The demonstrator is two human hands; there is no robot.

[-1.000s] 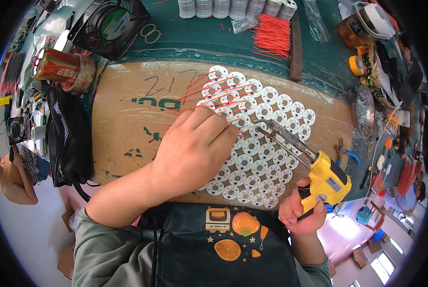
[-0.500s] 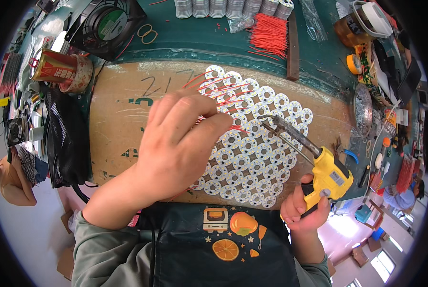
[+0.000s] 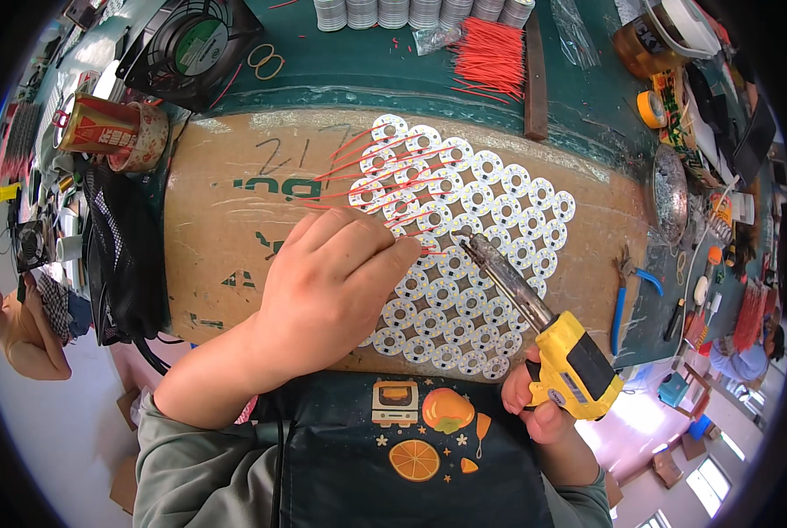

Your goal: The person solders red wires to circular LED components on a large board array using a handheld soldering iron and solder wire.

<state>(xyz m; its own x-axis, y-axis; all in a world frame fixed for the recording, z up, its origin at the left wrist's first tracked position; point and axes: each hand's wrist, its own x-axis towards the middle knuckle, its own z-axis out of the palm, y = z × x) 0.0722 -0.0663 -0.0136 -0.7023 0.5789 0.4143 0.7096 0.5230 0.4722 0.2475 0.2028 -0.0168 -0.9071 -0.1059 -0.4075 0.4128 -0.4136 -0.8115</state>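
Soldering station: round white LED boards on a brown cardboard sheet over a green tabletop [image 3: 349, 75].

The flat brown cardboard sheet [image 3: 235, 238] carries a honeycomb cluster of small white disc-shaped circuit boards [image 3: 490, 211], thin red wires [image 3: 367, 167] fanning from the upper ones. Left hand [image 3: 332, 282], fingers pressed together, pinches one red wire at its tip; since half a second ago it has shifted lower. Right hand [image 3: 543, 409] is clenched round the yellow pistol-grip soldering iron [image 3: 543, 326], its metal tip beside the pinched wire. Bare cardboard lies left.
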